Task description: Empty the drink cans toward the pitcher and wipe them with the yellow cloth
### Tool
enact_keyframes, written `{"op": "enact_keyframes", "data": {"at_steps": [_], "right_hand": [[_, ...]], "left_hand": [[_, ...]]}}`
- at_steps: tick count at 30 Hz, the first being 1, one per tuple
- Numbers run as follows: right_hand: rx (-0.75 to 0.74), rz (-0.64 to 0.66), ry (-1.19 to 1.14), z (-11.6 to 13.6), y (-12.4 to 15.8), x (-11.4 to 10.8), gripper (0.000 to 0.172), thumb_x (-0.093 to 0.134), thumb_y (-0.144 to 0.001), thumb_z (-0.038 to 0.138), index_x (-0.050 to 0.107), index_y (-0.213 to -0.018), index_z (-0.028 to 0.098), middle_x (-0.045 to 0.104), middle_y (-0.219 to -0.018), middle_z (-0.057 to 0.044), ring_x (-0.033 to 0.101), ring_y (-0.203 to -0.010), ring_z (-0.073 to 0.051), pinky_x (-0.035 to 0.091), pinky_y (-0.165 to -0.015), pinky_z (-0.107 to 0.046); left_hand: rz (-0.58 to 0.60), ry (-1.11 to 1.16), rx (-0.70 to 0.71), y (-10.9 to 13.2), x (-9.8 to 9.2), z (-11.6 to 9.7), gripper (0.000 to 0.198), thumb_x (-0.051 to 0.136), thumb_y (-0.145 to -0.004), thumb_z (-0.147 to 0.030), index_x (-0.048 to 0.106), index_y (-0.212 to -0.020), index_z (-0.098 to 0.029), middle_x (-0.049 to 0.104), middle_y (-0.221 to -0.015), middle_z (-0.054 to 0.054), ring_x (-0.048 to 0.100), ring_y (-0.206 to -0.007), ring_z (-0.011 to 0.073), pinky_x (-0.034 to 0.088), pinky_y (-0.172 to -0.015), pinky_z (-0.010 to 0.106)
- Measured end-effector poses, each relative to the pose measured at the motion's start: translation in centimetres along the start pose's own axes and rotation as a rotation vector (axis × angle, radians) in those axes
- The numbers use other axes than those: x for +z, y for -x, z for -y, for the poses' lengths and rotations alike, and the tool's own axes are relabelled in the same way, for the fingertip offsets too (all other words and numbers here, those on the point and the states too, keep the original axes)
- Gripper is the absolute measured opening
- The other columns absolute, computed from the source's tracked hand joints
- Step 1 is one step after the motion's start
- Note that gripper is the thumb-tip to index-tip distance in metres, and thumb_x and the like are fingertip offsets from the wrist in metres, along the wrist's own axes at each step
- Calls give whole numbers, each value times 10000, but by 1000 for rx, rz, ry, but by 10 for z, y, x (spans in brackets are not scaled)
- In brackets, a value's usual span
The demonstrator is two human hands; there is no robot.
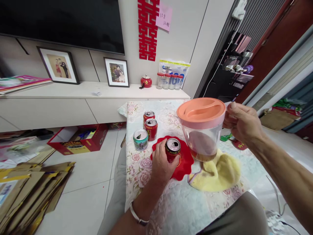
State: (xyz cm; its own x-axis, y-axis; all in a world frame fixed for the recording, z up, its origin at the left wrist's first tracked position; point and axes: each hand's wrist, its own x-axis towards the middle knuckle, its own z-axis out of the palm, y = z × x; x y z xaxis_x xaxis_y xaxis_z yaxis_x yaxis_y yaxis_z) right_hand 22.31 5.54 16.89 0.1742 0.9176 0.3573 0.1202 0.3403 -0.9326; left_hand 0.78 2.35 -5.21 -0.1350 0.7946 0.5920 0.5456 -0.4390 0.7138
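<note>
We see the left hand (162, 163) with fingers and thumb wrapped around an opened dark-topped red can (173, 147) at the scalloped red plate (181, 171), and the right hand (245, 122) with fingers curled in a grip at the side of the orange-lidded clear pitcher (201, 135), a little brown liquid low inside it. We have the pitcher upright just right of the can, in front of or over the yellow cloth (220, 176), contact unclear. Left of the plate, we get two red cans (151, 129) and one green can (140, 141) on the floral tablecloth (143, 179).
</note>
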Motion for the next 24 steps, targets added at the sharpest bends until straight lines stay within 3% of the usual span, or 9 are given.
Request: {"op": "enact_keyframes", "data": {"at_steps": [6,15,21,24], "right_hand": [[3,-103,-51,-6,-3,-8,677,967,-651,669,464,-541,230,260,-477,77,194,-428,-60,139,-424,-258],[-29,-228,-102,-9,-12,-6,693,944,-639,703,439,-567,234,259,-473,81,187,-422,-57,122,-429,-274],[-38,-316,-174,-21,-17,-5,617,952,-661,595,461,-575,230,368,-542,61,207,-450,-60,107,-446,-303],[-46,-321,-206,-26,-16,-2,601,965,-628,515,436,-573,236,322,-519,74,187,-445,-61,85,-464,-314]], "left_hand": [[1,1,-16,0,0,-1,752,810,-752,-176,517,-1444,-191,731,-1326,180,737,-1246,382,614,-1048,547],[-1,1,-11,0,-1,-2,727,802,-768,-184,521,-1438,-197,740,-1316,180,748,-1218,379,620,-1006,541],[-11,5,-17,0,-1,-2,733,807,-752,-163,535,-1432,-193,744,-1301,172,754,-1206,377,632,-1008,530],[-12,4,-17,1,0,-1,735,808,-756,-164,531,-1436,-197,742,-1297,169,755,-1203,373,632,-1017,535]]}}
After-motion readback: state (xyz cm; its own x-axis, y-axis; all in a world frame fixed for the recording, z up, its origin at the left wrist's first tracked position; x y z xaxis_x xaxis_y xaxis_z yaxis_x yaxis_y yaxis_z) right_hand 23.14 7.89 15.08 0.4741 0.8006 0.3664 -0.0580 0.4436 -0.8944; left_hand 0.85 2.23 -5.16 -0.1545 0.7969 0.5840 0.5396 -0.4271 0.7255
